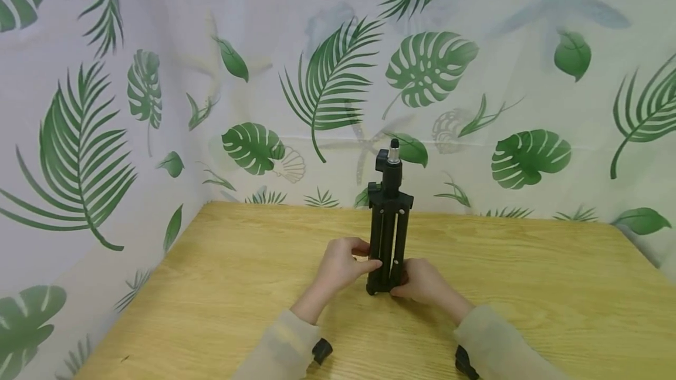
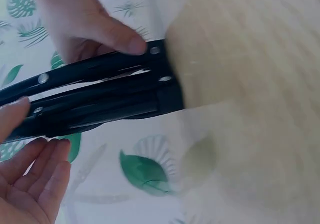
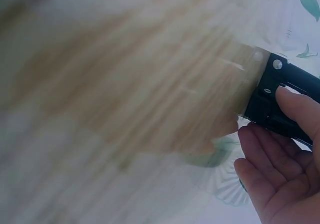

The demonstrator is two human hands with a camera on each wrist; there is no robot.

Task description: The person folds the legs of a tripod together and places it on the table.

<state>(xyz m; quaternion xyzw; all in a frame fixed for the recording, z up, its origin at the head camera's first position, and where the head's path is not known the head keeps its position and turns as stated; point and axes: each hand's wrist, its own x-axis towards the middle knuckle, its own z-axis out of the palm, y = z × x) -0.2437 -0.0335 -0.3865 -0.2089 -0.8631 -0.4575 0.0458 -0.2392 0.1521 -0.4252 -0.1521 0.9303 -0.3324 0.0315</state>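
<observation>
A black folded light stand is upright in front of me, its legs together and a silver stud with a black tip on top. My left hand grips the legs from the left, thumb across the front. Lower down on the right, my right hand pinches the legs near their bottom end. The left wrist view shows the riveted legs between both hands. In the right wrist view, my thumb presses the leg end while the fingers lie beneath. Whether the feet touch the table is unclear.
The wooden table extends to both sides and back to a leaf-printed cloth. Small black devices show beneath the sleeves at both wrists. A tiny dark mark lies at the table's left front.
</observation>
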